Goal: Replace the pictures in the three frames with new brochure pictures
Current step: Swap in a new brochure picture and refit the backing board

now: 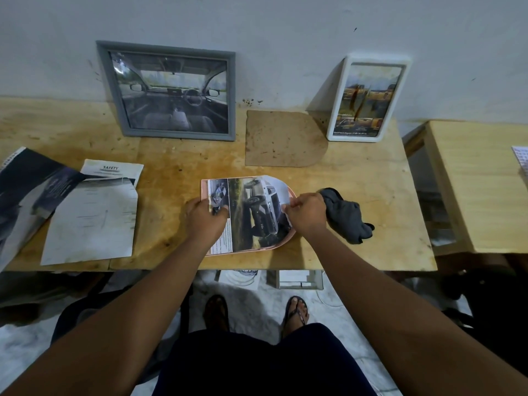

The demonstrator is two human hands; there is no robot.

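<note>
A pink arch-shaped frame [281, 244] lies flat near the table's front edge. On it rests a cut brochure picture [254, 212] of a silver truck. My left hand [206, 218] pinches the picture's left edge. My right hand [306, 212] pinches its right edge over the frame rim. A brown arch-shaped backing board [281, 138] lies flat behind them. A grey frame [171, 91] with a car-interior picture leans on the wall at the back left. A white frame [368, 100] with a yellowish car picture stands at the back right.
Brochure sheets [91, 221] and a "Safety" page [113, 170] lie on the left, beside a dark booklet [31, 190]. A grey cloth [347, 215] lies just right of my right hand. Another wooden table [474, 184] stands at the right.
</note>
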